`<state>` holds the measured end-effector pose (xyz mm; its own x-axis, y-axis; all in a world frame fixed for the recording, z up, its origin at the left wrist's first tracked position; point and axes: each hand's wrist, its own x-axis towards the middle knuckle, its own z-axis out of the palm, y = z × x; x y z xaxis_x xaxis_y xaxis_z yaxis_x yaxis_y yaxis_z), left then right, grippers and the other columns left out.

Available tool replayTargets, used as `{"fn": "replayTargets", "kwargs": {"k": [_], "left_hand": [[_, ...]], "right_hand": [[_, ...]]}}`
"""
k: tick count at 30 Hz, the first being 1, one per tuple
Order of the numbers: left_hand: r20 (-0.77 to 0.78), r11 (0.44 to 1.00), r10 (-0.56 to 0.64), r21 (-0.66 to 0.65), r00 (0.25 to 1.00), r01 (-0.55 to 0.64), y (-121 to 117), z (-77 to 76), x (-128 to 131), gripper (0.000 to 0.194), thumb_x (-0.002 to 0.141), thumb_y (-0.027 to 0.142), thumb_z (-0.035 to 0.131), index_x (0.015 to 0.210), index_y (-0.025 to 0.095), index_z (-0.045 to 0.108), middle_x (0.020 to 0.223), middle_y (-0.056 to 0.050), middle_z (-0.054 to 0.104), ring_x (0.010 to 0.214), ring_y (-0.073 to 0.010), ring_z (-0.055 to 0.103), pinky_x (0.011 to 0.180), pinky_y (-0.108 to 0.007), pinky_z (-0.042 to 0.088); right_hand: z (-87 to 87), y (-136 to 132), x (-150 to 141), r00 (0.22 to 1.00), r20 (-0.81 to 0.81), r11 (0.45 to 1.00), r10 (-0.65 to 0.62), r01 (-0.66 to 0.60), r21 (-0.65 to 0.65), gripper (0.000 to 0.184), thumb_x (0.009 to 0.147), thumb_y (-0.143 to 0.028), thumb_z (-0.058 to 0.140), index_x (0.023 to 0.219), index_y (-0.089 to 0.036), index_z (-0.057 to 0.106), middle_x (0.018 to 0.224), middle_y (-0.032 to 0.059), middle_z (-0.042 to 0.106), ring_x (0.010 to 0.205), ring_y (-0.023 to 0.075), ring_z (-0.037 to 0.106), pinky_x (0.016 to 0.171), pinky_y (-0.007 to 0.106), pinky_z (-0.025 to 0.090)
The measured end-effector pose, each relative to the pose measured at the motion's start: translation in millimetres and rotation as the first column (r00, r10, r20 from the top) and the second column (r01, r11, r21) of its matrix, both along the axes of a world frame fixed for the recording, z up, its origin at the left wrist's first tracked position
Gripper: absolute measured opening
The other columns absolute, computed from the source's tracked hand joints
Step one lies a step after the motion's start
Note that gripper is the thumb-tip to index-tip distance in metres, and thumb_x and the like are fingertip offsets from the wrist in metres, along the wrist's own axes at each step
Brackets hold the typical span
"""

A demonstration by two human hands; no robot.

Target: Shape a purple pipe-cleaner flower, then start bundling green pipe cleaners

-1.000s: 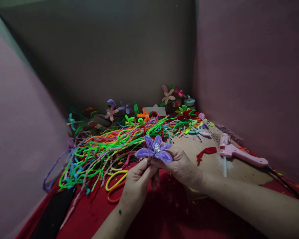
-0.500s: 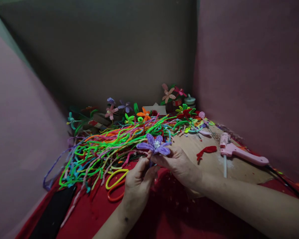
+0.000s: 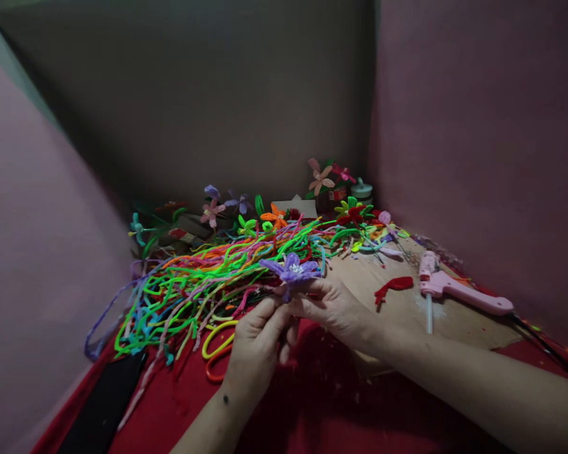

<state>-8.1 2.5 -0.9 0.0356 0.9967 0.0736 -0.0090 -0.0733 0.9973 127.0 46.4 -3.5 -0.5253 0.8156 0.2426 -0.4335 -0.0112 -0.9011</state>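
Observation:
Between my hands stands a purple pipe-cleaner flower [image 3: 293, 270] with a pale, whitish centre. My right hand [image 3: 331, 309] pinches it from the right, just under the petals. Below the bloom, my left hand [image 3: 260, 334] is closed at the flower's base, its fingertips meeting those of the right hand. The fingers hide most of whatever stem there is. Just left of my left hand lie the yellow and orange handles of scissors [image 3: 213, 345], partly covered by that hand.
A tangled heap of colourful pipe cleaners [image 3: 194, 274] spreads behind and left. A pink glue gun [image 3: 464, 293] and a red pipe-cleaner piece [image 3: 395, 285] rest on cardboard [image 3: 360, 280] at right. Finished flowers [image 3: 319, 180] stand at the back. A black flat object [image 3: 104, 403] lies front left.
The purple flower has tipped so its centre faces further upward. My left hand has shifted slightly left and turned, its fingers now curled under the flower's base.

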Motion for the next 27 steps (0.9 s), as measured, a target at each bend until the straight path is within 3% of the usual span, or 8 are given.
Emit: {"fn": "replayTargets", "kwargs": {"k": [4,7,14,18,23,27], "left_hand": [[0.183,0.995,-0.058,-0.066,0.981,0.071,1.4,5.5,-1.5,0.027,0.084,0.034,0.056,0.066,0.015,0.053,0.039,0.007,0.043,0.031,-0.0012,0.027,0.035,-0.014,0.022],[0.314,0.985,-0.109,-0.096,0.943,0.146,2.3,6.5,-1.3,0.023,0.083,0.034,0.057,0.07,0.015,0.055,0.037,0.008,0.041,0.029,-0.001,0.023,0.033,-0.012,0.023],[0.526,0.909,-0.304,-0.089,0.795,0.406,6.1,-1.1,-7.9,0.022,0.085,0.033,0.054,0.073,0.016,0.058,0.033,0.01,0.034,0.025,-0.0008,0.014,0.029,-0.012,0.024],[0.58,0.871,-0.346,-0.093,0.738,0.482,10.4,-7.9,-11.0,0.021,0.086,0.034,0.053,0.076,0.016,0.059,0.035,0.01,0.035,0.025,0.0,0.011,0.028,-0.011,0.024],[0.492,0.9,-0.319,-0.112,0.81,0.422,9.9,-3.6,-7.2,0.023,0.086,0.036,0.052,0.076,0.017,0.057,0.04,0.007,0.044,0.026,-0.0014,0.019,0.028,-0.013,0.024],[0.137,0.979,-0.181,-0.073,0.974,0.192,5.4,-0.5,-2.7,0.018,0.083,0.034,0.056,0.09,0.017,0.057,0.051,0.005,0.051,0.035,-0.0042,0.037,0.036,-0.015,0.031]], "right_hand": [[1.4,3.9,5.2,0.996,0.075,0.993,-0.046,0.037,0.111,0.027,0.078,-0.038,0.065,0.099,-0.021,0.071,0.1,0.0054,0.063,0.094,0.0174,0.058,0.086,0.032,0.045],[1.9,6.8,7.1,0.991,0.106,0.99,-0.082,0.069,0.124,0.024,0.079,-0.036,0.063,0.095,-0.021,0.071,0.103,0.0051,0.061,0.099,0.018,0.055,0.087,0.032,0.043],[0.7,8.6,3.7,1.0,-0.016,1.0,0.019,-0.019,0.023,0.015,0.076,-0.032,0.067,0.077,-0.018,0.069,0.077,-0.0005,0.061,0.075,0.0109,0.057,0.078,0.026,0.044],[-1.8,7.2,2.2,0.999,-0.02,0.999,0.039,-0.039,0.019,0.017,0.078,-0.032,0.064,0.084,-0.017,0.071,0.077,0.0,0.061,0.071,0.0097,0.056,0.075,0.024,0.045],[1.8,1.1,1.7,0.998,-0.051,0.997,-0.036,0.032,-0.065,0.018,0.074,-0.031,0.069,0.084,-0.016,0.069,0.072,-0.0005,0.06,0.073,0.0112,0.055,0.073,0.024,0.044],[0.4,0.4,0.8,0.995,-0.023,0.994,-0.094,0.092,-0.062,0.016,0.075,-0.032,0.068,0.083,-0.017,0.068,0.076,0.0,0.059,0.074,0.0117,0.054,0.073,0.026,0.044]]}}
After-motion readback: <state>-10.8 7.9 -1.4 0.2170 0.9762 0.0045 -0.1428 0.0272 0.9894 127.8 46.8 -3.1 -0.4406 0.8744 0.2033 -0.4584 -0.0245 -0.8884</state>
